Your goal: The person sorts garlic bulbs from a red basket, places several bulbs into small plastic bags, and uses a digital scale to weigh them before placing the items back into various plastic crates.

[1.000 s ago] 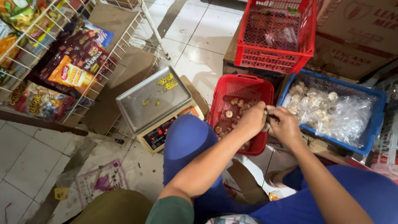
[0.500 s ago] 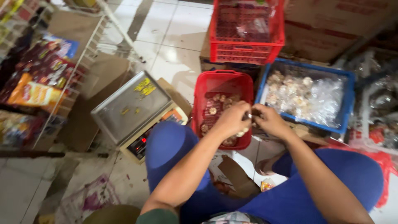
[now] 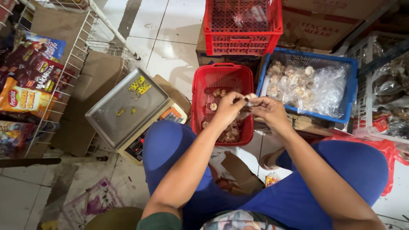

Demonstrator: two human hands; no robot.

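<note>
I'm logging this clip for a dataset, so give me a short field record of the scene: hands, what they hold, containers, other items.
left hand: pinches a garlic bulb with the right
right hand: on the same bulb
below hands: red basket with some garlic
right of it: blue basket, garlic in clear plastic
behind: second red basket
left: digital scale, steel pan
far left: wire rack of snack packets

scale (image 3: 128, 108) left of basket (image 3: 221, 79); crate (image 3: 349, 81) right
</note>
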